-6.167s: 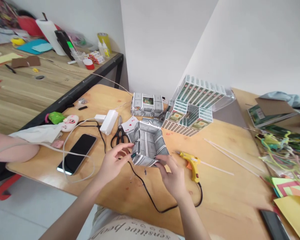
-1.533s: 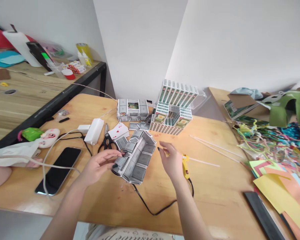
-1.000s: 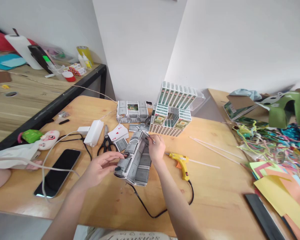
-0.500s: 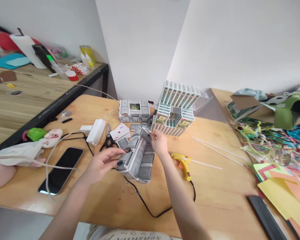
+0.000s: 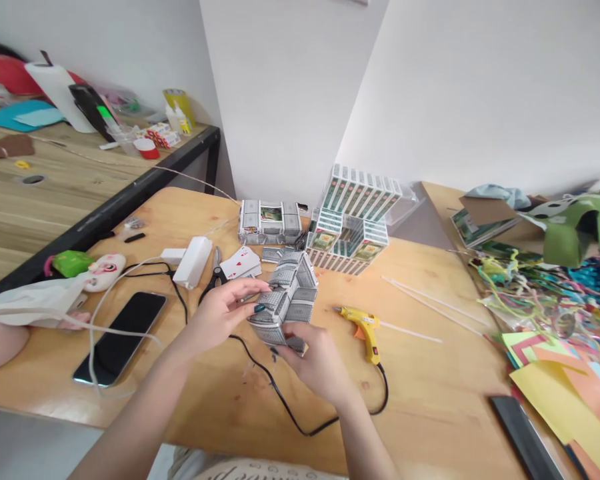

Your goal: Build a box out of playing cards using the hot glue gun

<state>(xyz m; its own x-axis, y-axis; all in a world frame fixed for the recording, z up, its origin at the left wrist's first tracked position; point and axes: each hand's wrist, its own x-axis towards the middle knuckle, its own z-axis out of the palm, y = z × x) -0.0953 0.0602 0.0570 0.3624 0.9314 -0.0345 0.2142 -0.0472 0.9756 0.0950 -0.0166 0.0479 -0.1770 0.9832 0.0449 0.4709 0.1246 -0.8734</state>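
Both hands hold a grey box made of patterned playing cards (image 5: 300, 308), tilted above the table. My left hand (image 5: 225, 308) pinches its left side between thumb and fingers. My right hand (image 5: 316, 357) grips the near end, with the thumb underneath and the fingers over the edge. Behind it stands a similar grey card box (image 5: 270, 223) with a green picture on its front. Loose playing cards (image 5: 241, 264), one a red ace, lie beyond my left hand. Black-handled scissors (image 5: 215, 272) lie beside them, partly hidden by that hand.
A yellow glue gun (image 5: 363, 325) rests on the right, its black cord looping in front of me. Card packs (image 5: 360, 193) are stacked at the back. White glue sticks (image 5: 435, 305) lie right; a phone (image 5: 123, 338) and white power brick (image 5: 193, 261) lie left. Coloured paper (image 5: 570, 393) fills the right edge.
My right hand has moved from the box's far end to its near end. The box has turned and shifted slightly right, while my left hand still pinches its left side.
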